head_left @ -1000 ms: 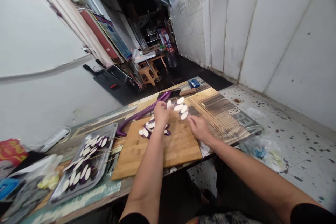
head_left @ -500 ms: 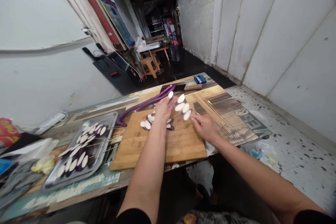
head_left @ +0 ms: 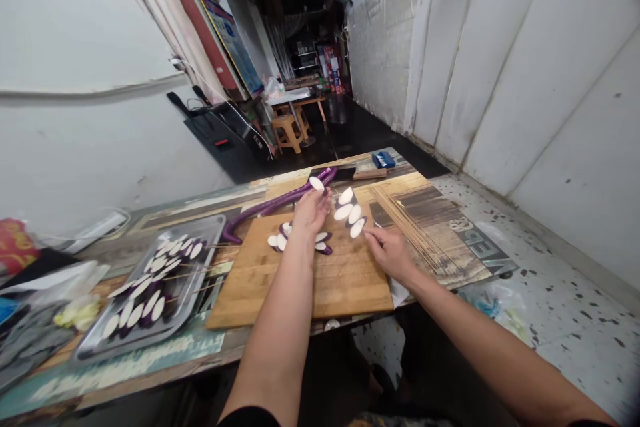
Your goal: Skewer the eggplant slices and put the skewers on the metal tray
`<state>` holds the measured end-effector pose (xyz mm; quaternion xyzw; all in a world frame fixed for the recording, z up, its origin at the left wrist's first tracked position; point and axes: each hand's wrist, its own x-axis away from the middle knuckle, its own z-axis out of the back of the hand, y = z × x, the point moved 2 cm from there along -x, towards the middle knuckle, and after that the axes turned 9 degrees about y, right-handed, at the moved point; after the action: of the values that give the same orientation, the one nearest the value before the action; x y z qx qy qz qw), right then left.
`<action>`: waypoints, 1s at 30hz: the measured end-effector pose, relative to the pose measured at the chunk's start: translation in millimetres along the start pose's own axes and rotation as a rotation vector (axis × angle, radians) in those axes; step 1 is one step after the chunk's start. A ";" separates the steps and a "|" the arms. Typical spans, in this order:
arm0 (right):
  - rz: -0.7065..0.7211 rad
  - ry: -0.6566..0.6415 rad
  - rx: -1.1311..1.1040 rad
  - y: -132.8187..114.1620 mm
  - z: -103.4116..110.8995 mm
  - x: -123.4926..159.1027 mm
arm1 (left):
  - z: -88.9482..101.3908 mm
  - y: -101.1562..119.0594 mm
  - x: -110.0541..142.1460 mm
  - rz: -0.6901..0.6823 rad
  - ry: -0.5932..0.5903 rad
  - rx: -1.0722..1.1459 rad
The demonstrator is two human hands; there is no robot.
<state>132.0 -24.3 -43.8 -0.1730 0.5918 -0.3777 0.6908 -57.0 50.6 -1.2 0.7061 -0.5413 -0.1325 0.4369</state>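
Note:
My left hand (head_left: 311,212) is above the far part of the wooden cutting board (head_left: 350,287), its fingers closed on an oval eggplant slice (head_left: 317,184) with a white face. Opposite it, my right hand (head_left: 393,252) pinches the near end of a skewer that carries several eggplant slices (head_left: 355,214), purple at the rim. The skewer's far tip points toward my left hand; the slice there is apart from the threaded ones. Loose slices (head_left: 324,237) lie on the board, partly hidden by my left forearm.
A metal tray (head_left: 219,230) with skewered eggplant stands on the left. Long whole eggplants (head_left: 270,206) lie behind the board, beside a wooden-handled knife (head_left: 370,174) and a blue box (head_left: 383,159). Bamboo skewers (head_left: 411,228) are spread on the right of the table.
My left hand has turned slightly and drawn a little left with its slice, whose white face now shows more. The right hand holds the skewer nearly still. The view has shifted slightly.

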 end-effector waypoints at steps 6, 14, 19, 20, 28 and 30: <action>0.003 -0.010 -0.005 -0.5 0.3 -0.2 | 1.2 -1.8 -0.9 -0.011 0.055 -0.087; 0.013 -0.022 -0.009 1.6 -1.2 2.0 | -1.5 0.2 2.9 -0.013 0.003 -0.120; -0.002 -0.048 -0.032 0.1 -0.7 1.5 | -3.5 1.2 8.4 -0.002 0.029 -0.156; -0.005 -0.053 -0.030 -0.1 -0.6 1.1 | -3.8 1.2 8.8 0.000 0.019 -0.156; -0.027 -0.064 -0.017 0.2 -0.4 0.2 | -0.3 -1.5 2.4 0.028 0.018 -0.124; -0.026 -0.069 -0.021 0.2 -0.5 0.5 | 1.4 -2.1 0.7 0.037 0.029 -0.134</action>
<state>131.5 -24.4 -44.5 -0.2009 0.5691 -0.3745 0.7039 -56.3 49.4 -3.4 0.6669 -0.5378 -0.1503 0.4934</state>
